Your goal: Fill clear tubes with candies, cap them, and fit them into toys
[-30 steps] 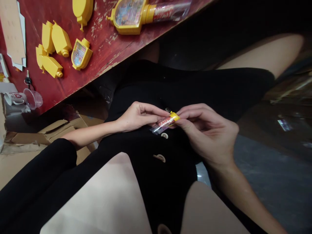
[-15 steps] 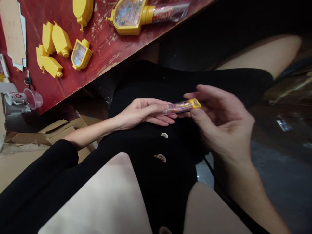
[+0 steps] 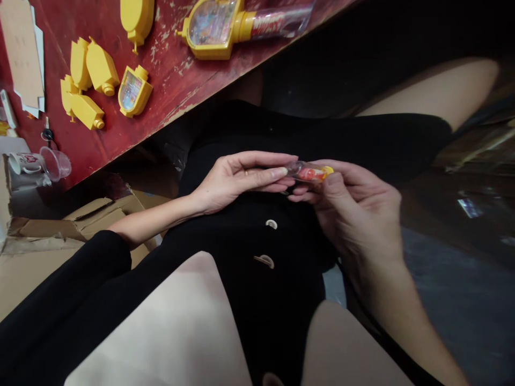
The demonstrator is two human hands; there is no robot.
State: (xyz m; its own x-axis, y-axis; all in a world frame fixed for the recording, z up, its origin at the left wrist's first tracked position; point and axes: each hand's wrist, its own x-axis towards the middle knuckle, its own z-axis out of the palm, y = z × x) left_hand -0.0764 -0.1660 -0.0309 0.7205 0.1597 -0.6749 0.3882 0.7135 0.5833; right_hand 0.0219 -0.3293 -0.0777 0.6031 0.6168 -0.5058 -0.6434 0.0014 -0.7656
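Over my lap, both hands hold a small clear plastic tube (image 3: 308, 172) with red and purple contents and a yellow end. My left hand (image 3: 245, 177) pinches its clear end between thumb and fingers. At the yellow end, my right hand (image 3: 354, 201) grips it with the thumb on top and the fingers beneath. Up on the red table (image 3: 120, 145) lies a larger yellow case (image 3: 213, 29) with a clear window, joined to a clear tube (image 3: 277, 22) with red print.
Several yellow plastic cases (image 3: 94, 67) lie on the table, one windowed case (image 3: 134, 92) among them. A white mug (image 3: 24, 162), a clear plastic cup (image 3: 56, 163), keys (image 3: 47, 131) and stacked card (image 3: 24, 53) are at the left. Below stands an open cardboard box (image 3: 44, 252).
My right hand has moved left and closed its fingers round the yellow end. The tube has turned, showing its red part. My left fingertips have shifted toward the tube's clear end.
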